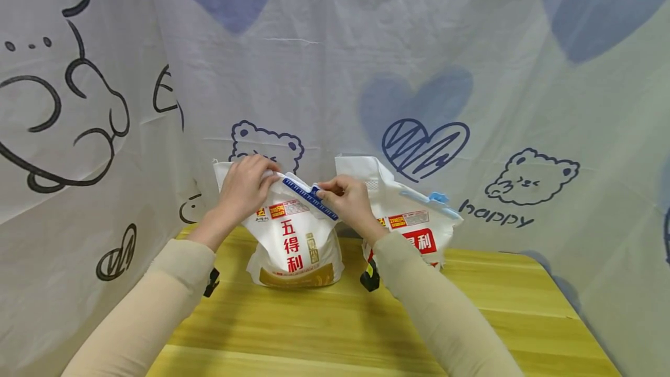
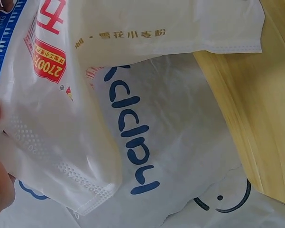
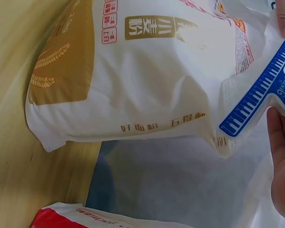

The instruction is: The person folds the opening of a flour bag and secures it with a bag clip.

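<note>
A white flour bag (image 1: 300,237) with red lettering and a gold band at its base stands upright on the table. Across its folded top lies a blue sealing clip (image 3: 256,90) with a white piano-key pattern, slanting down to the right. My left hand (image 1: 246,185) grips the bag's top edge at the clip's upper left end. At the clip's raised middle tab, my right hand (image 1: 348,199) pinches with thumb and fingers. In the left wrist view, the bag's loose left corner (image 2: 85,190) hangs below the left hand's fingers.
A second flour bag (image 1: 408,220) stands just right, its top closed by a light blue clip (image 1: 437,198). It is partly behind my right forearm. The yellow wooden table (image 1: 314,330) meets a printed cloth (image 1: 324,74) behind and at the left.
</note>
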The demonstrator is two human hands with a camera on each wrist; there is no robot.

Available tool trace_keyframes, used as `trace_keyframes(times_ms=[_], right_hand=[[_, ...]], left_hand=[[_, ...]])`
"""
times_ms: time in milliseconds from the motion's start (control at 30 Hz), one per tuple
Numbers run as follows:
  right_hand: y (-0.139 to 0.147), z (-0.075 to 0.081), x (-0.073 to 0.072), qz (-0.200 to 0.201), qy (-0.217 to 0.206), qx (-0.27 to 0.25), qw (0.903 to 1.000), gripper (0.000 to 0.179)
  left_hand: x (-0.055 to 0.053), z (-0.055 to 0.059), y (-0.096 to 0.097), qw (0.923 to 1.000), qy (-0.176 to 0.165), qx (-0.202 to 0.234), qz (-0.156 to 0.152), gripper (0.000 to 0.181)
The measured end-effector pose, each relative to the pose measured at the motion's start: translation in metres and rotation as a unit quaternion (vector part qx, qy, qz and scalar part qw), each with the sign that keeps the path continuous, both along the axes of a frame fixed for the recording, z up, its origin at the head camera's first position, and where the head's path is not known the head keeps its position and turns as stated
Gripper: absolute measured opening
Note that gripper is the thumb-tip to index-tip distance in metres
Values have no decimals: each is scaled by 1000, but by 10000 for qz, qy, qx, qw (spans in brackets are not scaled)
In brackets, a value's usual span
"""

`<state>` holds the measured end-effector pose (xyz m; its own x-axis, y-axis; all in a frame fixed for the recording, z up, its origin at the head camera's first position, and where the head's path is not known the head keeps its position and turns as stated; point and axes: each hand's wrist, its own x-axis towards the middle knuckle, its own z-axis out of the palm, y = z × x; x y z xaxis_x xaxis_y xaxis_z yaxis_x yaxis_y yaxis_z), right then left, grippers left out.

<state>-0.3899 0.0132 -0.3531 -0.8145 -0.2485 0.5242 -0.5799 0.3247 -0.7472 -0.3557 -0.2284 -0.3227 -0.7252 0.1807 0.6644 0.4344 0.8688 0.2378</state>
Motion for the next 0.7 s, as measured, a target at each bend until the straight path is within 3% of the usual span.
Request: trace_keyframes(times_ms=[333,700], right_hand=[[4,4,-1,195,63,506,9985,13],[2,2,0,71,-16,826,9966,31]], left_hand=[[0,1,2,9997,161,-4,-200,14],[-2,-4,-2,9995,185,65,-258,16]])
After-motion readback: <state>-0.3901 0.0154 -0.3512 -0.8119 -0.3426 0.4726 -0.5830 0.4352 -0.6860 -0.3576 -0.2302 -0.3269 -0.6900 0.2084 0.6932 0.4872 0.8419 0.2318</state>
